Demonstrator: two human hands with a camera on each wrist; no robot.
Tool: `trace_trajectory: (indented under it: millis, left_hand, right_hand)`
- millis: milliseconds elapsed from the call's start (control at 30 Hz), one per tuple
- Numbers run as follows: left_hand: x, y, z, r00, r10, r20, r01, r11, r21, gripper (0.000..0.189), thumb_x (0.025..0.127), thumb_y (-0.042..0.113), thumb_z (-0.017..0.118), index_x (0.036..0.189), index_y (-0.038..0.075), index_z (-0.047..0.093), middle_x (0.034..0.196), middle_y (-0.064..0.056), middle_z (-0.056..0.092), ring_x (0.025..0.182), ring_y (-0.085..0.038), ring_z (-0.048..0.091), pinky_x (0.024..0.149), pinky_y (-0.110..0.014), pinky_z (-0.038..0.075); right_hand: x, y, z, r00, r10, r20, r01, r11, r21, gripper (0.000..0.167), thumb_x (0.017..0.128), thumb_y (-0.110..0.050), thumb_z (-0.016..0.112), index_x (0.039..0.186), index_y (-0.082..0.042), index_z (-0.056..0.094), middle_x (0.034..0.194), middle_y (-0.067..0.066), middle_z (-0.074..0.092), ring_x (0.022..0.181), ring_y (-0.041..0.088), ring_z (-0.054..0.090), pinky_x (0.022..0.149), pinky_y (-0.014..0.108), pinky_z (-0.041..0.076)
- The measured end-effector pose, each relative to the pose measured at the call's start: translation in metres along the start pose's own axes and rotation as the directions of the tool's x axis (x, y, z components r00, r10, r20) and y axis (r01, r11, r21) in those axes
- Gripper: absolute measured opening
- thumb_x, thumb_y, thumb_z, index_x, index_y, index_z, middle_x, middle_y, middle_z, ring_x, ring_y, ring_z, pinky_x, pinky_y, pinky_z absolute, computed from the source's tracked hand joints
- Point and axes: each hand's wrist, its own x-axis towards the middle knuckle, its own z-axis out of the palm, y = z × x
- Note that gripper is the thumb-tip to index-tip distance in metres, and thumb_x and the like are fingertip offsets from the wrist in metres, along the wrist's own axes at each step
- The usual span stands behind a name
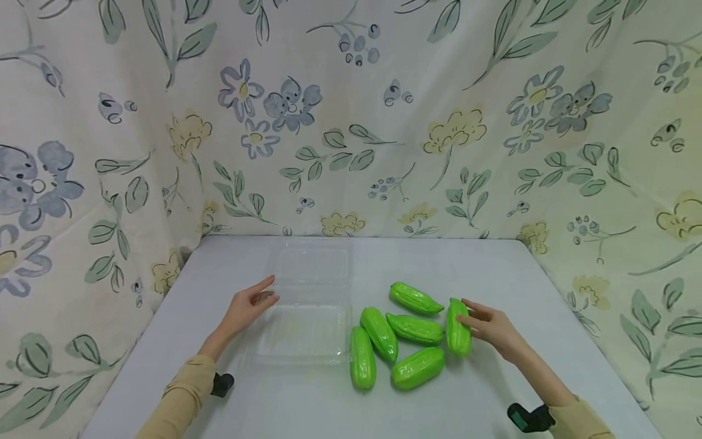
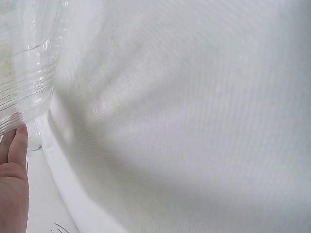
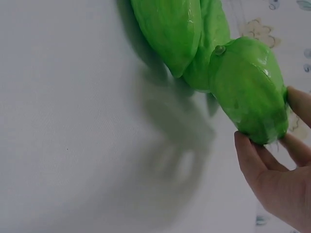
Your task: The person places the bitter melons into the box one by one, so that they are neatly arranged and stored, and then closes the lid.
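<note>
My right hand [image 1: 493, 329] grips a glossy green gourd [image 1: 458, 341] between thumb and fingers, at the right end of a group. In the right wrist view this gourd [image 3: 248, 87] shows its stem nub, with fingertips [image 3: 245, 141] at its lower end. Several like gourds [image 1: 415, 329] lie close together to its left. A clear plastic clamshell box [image 1: 307, 360] lies with its lid [image 1: 309, 262] folded back. My left hand [image 1: 247, 308] is at the box's left side near the hinge, thumb and fingers apart; its fingertips [image 2: 19, 131] touch the ridged clear wall.
All of this is on a white-covered table [image 1: 296, 402]. A floral curtain [image 1: 351, 122] hangs behind the table and down both sides. Black wrist devices [image 1: 222, 385] show at both sleeves. The leftmost gourd [image 1: 362, 360] lies right beside the box's right edge.
</note>
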Motion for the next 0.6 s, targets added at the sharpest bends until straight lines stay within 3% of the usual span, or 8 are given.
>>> trace_trajectory:
  millis: [200,433,600]
  left_hand:
    - [0.0,0.0,0.0,1.0,-0.006,0.005,0.006,1.0,0.016,0.058,0.09,0.031,0.065,0.142,0.013,0.045,0.138,-0.016,0.053,0.111,-0.029,0.063,0.083,-0.026,0.05]
    - [0.0,0.0,-0.001,1.0,-0.001,0.015,0.001,1.0,0.011,0.058,0.09,0.03,0.065,0.141,0.011,0.046,0.138,-0.015,0.053,0.111,-0.029,0.064,0.082,-0.024,0.051]
    - [0.001,0.0,-0.001,1.0,0.007,0.015,-0.008,1.0,0.024,0.058,0.09,0.029,0.065,0.141,0.01,0.046,0.138,-0.014,0.053,0.111,-0.028,0.064,0.086,-0.034,0.052]
  right_hand:
    - [0.001,-0.006,0.001,1.0,-0.004,0.002,0.004,1.0,0.03,0.069,0.094,-0.033,0.06,0.147,-0.002,0.03,0.145,0.034,0.033,0.128,0.038,0.047,0.094,0.037,0.05]
    - [0.001,-0.013,0.002,1.0,-0.007,0.006,0.006,0.997,0.071,0.069,0.093,-0.033,0.06,0.148,-0.002,0.03,0.147,0.032,0.031,0.129,0.036,0.047,0.094,0.035,0.05]
    - [0.001,-0.018,0.003,1.0,-0.016,0.003,0.016,0.995,0.096,0.069,0.094,-0.032,0.06,0.148,-0.003,0.03,0.147,0.031,0.032,0.125,0.03,0.052,0.094,0.034,0.05]
